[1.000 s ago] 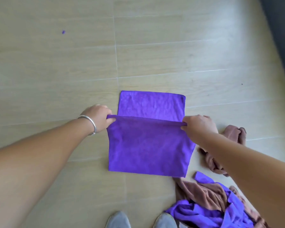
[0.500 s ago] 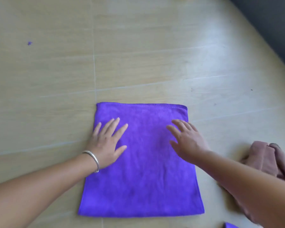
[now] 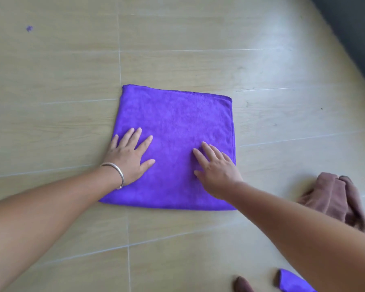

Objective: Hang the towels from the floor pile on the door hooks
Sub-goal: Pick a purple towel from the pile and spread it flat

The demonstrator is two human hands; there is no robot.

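Nearest the person, a scrap of another purple towel [image 3: 291,281] and a crumpled brown towel [image 3: 335,199] lie on the floor [image 3: 177,39] — the pile, unhung. Beyond, the left hand [image 3: 129,157] and right hand [image 3: 217,171] press flat, fingers spread, on the folded purple towel [image 3: 177,123]. No door hooks show (hanging looks wholly ahead).

Head camera, steeply down, floor [image 3: 177,49] seemingly near.
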